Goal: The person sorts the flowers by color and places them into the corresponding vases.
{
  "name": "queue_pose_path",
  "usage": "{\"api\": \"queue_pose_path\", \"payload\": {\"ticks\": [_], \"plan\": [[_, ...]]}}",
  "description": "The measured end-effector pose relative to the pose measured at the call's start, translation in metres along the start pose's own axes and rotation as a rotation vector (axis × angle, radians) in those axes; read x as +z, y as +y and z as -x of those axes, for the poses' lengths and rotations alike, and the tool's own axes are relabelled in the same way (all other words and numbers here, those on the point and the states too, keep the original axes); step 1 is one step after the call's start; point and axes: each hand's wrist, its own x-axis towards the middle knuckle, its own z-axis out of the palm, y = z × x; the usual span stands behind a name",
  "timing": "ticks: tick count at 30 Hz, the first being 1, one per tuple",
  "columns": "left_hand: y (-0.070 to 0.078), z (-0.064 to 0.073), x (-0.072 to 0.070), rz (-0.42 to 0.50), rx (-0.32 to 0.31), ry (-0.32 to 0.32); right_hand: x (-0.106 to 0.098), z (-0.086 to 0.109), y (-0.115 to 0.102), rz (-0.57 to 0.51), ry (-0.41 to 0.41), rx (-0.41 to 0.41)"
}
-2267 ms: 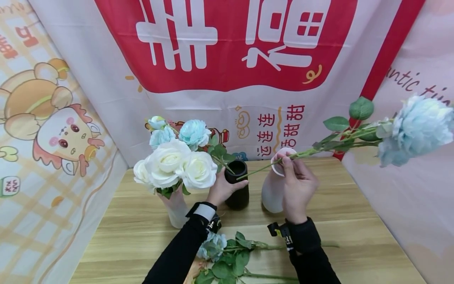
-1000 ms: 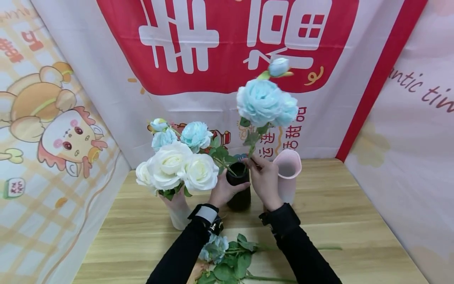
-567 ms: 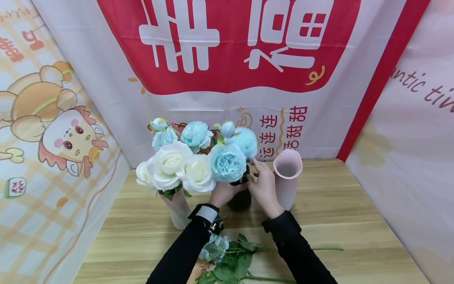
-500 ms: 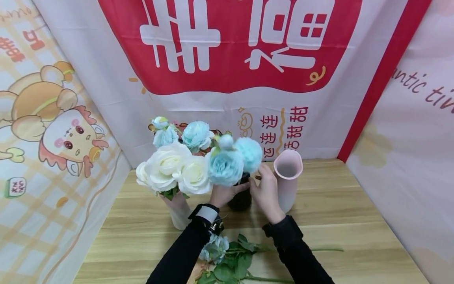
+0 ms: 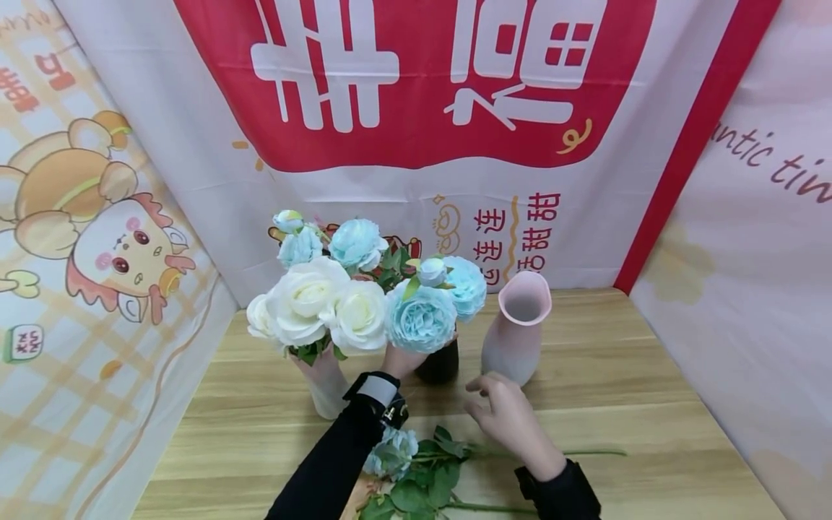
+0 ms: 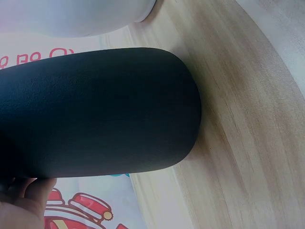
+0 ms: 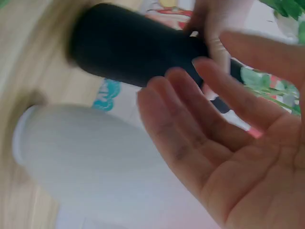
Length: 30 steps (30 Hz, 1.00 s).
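A black vase (image 5: 442,363) stands in the middle of the table, and my left hand (image 5: 404,361) grips it near its neck. Its dark side fills the left wrist view, with fingers (image 6: 40,191) at its lower left edge. Light blue artificial flowers (image 5: 422,318) droop over the vase's mouth and hide it. My right hand (image 5: 513,422) hovers above the table with relaxed, bent fingers and holds nothing. From the right wrist view, its palm (image 7: 257,181) faces the camera beside a pink-and-white vase (image 5: 516,339).
White roses and blue blooms fill another pale vase (image 5: 328,386) at the left. Nearest me lie a blue flower (image 5: 393,455) and green leafy stems (image 5: 429,484) on the wooden table (image 5: 624,383). Fabric backdrops (image 5: 416,195) enclose the back and sides.
My right hand brought the blue flower stem from the right into the black vase, let go, and drew back toward me. My left hand stayed on the vase.
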Motion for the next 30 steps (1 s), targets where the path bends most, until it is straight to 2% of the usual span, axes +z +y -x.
{"api": "queue_pose_path", "payload": {"ticks": [2,4,6,8,13,17,25,30], "plan": [[0.014,-0.002,-0.005,-0.019,-0.031,-0.013,0.0,0.007,0.009,0.08,-0.072,0.001],[0.022,-0.001,-0.009,-0.067,-0.081,-0.04,0.001,0.014,0.019,0.153,-0.105,-0.025],[0.026,0.0,-0.01,-0.098,-0.119,-0.067,0.002,0.021,0.03,0.218,-0.132,-0.054],[0.028,-0.001,-0.011,-0.085,-0.141,-0.078,0.003,0.026,0.041,0.279,-0.146,-0.109],[0.031,-0.003,-0.011,-0.067,-0.112,-0.086,0.005,0.035,0.062,0.384,-0.169,-0.246],[0.032,-0.003,-0.013,-0.047,-0.114,-0.081,0.011,0.039,0.071,0.45,-0.172,-0.32],[0.034,0.002,-0.018,-0.075,-0.128,-0.058,0.023,0.045,0.073,0.511,-0.215,-0.294],[0.037,-0.005,-0.017,-0.019,-0.077,-0.034,0.023,0.047,0.073,0.504,-0.239,-0.305]]}}
